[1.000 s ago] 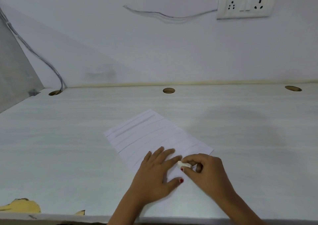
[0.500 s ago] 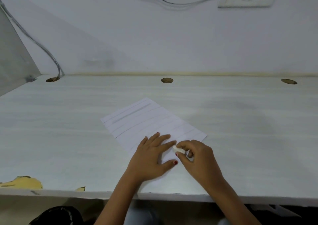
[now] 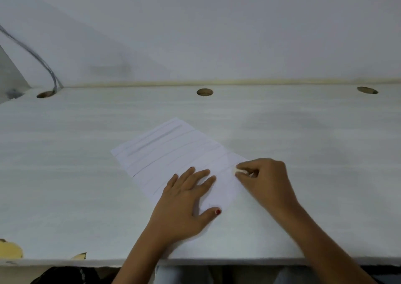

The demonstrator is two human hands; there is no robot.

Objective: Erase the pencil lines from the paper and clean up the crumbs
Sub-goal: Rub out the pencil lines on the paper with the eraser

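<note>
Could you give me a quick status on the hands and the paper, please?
Left hand flat on the paper. Right hand pinches the eraser at the paper's right edge. Pencil lines show on far half; nothing blocking.

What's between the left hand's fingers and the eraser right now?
In the head view, only a bare strip of paper separates the left hand from the eraser, which the right hand pinches.

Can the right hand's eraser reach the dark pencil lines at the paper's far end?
Probably yes. The right hand pinches the eraser near the right edge of the paper; the sheet up to the far pencil lines lies bare, and the left hand presses the near part, off that path.
</note>
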